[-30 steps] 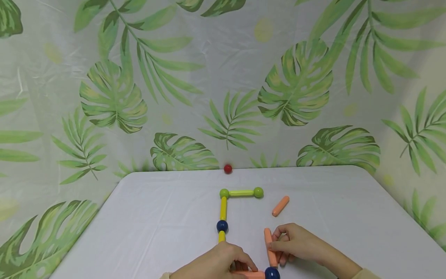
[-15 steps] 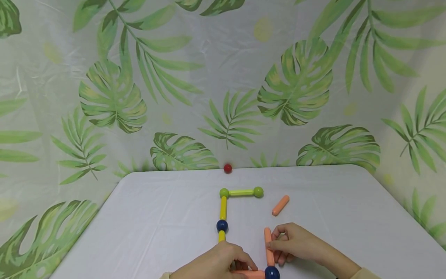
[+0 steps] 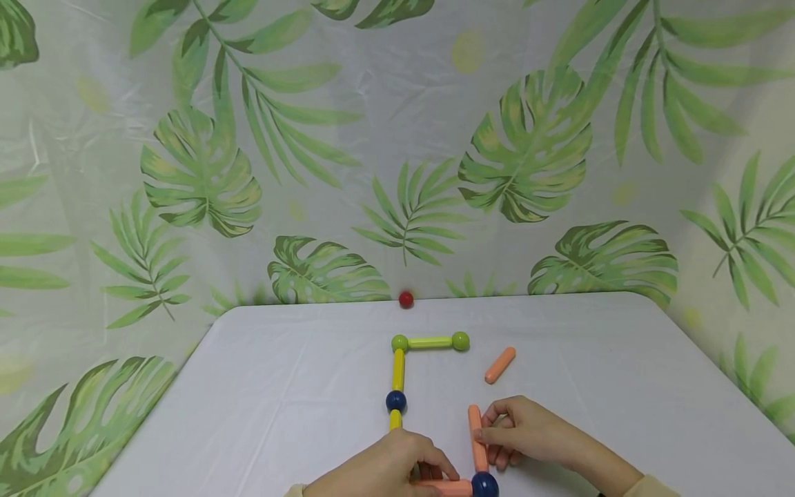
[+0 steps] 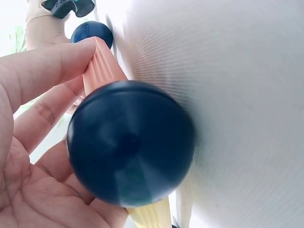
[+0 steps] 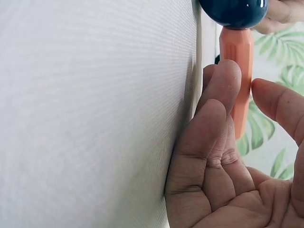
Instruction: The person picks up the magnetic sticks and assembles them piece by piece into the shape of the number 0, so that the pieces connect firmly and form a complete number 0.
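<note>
My left hand (image 3: 381,466) pinches an orange toy rod (image 3: 450,488) lying crosswise at the near edge of the head view. Its right end meets a dark blue ball (image 3: 484,484). From that ball a second orange rod (image 3: 475,417) points away across the table, gripped between the thumb and fingers of my right hand (image 3: 531,435). The left wrist view shows another, large dark blue ball (image 4: 130,142) at the first rod's near end, with a yellow rod (image 4: 152,216) beyond it. In the head view, my left hand hides that corner.
A chain runs away from my left hand: yellow rod (image 3: 395,420), blue ball (image 3: 395,401), yellow rod (image 3: 398,371), green ball (image 3: 399,343), yellow-green rod (image 3: 430,342), green ball (image 3: 460,340). A loose orange rod (image 3: 500,365) lies right of it. A red ball (image 3: 406,299) sits at the far edge.
The far end of the orange rod in my right hand has shifted slightly left, and the blue ball at its near end has moved a touch. My left hand stays in place.
</note>
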A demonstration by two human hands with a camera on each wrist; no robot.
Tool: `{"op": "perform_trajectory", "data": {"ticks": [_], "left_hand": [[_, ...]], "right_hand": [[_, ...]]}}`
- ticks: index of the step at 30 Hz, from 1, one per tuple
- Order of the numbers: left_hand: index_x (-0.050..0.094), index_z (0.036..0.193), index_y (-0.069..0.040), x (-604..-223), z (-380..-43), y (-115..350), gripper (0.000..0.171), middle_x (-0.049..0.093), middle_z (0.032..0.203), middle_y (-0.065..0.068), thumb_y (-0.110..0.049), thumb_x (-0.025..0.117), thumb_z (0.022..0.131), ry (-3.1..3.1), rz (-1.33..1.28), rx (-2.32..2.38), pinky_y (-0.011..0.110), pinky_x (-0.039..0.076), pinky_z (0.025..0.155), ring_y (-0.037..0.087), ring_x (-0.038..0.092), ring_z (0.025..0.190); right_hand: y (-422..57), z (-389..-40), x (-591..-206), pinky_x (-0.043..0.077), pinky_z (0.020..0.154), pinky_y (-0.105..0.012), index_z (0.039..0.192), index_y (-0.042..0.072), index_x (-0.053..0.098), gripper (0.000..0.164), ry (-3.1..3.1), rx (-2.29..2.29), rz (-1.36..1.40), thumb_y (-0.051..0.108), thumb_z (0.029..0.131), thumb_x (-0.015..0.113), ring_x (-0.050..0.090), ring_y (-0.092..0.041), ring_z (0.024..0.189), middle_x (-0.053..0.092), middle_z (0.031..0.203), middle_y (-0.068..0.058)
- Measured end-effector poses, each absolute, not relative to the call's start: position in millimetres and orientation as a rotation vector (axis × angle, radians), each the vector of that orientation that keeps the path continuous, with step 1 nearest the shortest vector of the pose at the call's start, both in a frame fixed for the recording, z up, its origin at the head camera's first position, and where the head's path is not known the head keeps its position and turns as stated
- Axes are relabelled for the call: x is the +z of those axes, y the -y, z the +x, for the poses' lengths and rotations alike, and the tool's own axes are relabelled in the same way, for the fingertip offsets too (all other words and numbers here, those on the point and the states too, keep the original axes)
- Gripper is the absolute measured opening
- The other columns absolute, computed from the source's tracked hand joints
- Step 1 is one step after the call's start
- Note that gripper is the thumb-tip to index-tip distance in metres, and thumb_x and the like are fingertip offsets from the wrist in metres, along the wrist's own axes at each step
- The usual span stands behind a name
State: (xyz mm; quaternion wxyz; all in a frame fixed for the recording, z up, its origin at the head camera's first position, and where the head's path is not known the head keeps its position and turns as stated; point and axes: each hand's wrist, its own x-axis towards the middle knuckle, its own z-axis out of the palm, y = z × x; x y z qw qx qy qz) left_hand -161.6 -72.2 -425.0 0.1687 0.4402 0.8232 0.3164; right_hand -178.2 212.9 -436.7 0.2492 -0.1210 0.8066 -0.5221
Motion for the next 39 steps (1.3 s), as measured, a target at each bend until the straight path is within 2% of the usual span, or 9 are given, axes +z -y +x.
{"op": "perform_trajectory", "data": {"ticks": [13, 21, 27, 33, 36, 39], "left_hand": [[0.081, 0.117, -0.017, -422.7, -160.3, 69.9, 0.017, 0.073, 0.094, -0.017, -0.024, 0.076, 0.102, -2.392, 1.309, 0.843, 0.009, 0.053, 0.073, -0.013, 0.06, 0.082], [0.079, 0.122, -0.014, -416.4, -159.9, 56.1, 0.023, 0.073, 0.093, -0.015, -0.028, 0.07, 0.106, -2.347, 1.232, 0.868, 0.01, 0.053, 0.074, -0.014, 0.06, 0.082], [0.077, 0.128, -0.016, -417.2, -158.3, 41.2, 0.024, 0.074, 0.095, -0.013, -0.021, 0.072, 0.105, -2.366, 1.227, 0.82, 0.009, 0.052, 0.075, -0.013, 0.059, 0.081], [0.075, 0.134, -0.022, -425.1, -160.9, 30.1, 0.035, 0.077, 0.102, -0.016, -0.024, 0.08, 0.099, -2.389, 1.187, 0.753, 0.009, 0.051, 0.082, -0.012, 0.058, 0.085], [0.074, 0.136, -0.023, -428.9, -161.2, 27.8, 0.036, 0.078, 0.111, -0.017, -0.025, 0.078, 0.101, -2.381, 1.173, 0.74, 0.009, 0.05, 0.085, -0.013, 0.057, 0.088], [0.074, 0.135, -0.022, -431.6, -160.7, 26.2, 0.032, 0.078, 0.112, -0.018, -0.025, 0.075, 0.103, -2.368, 1.184, 0.753, 0.009, 0.049, 0.085, -0.013, 0.054, 0.086]], "right_hand": [[-219.5, -180.7, -434.1, 0.057, 0.059, -0.026, 0.106, 0.001, 0.072, 0.022, -2.233, -1.395, -0.358, 0.023, 0.102, 0.073, 0.07, -0.013, 0.066, 0.075, 0.073, -0.006], [-231.5, -199.8, -418.6, 0.058, 0.062, -0.029, 0.107, 0.002, 0.073, 0.024, -2.333, -1.347, -0.373, 0.025, 0.103, 0.072, 0.071, -0.015, 0.07, 0.076, 0.077, -0.007], [-238.4, -229.5, -397.9, 0.058, 0.065, -0.032, 0.113, 0.0, 0.072, 0.029, -2.461, -1.303, -0.439, 0.028, 0.104, 0.07, 0.073, -0.019, 0.078, 0.079, 0.085, -0.007], [-227.4, -275.8, -383.0, 0.058, 0.075, -0.036, 0.118, 0.001, 0.071, 0.034, -2.559, -1.232, -0.448, 0.032, 0.106, 0.069, 0.075, -0.023, 0.086, 0.079, 0.095, -0.012], [-217.3, -300.0, -379.0, 0.059, 0.081, -0.038, 0.121, 0.002, 0.071, 0.034, -2.584, -1.205, -0.479, 0.032, 0.106, 0.068, 0.075, -0.025, 0.092, 0.078, 0.103, -0.015], [-205.9, -323.2, -378.0, 0.059, 0.081, -0.038, 0.124, 0.003, 0.07, 0.034, -2.608, -1.172, -0.521, 0.032, 0.107, 0.067, 0.074, -0.026, 0.095, 0.076, 0.107, -0.016]]}}
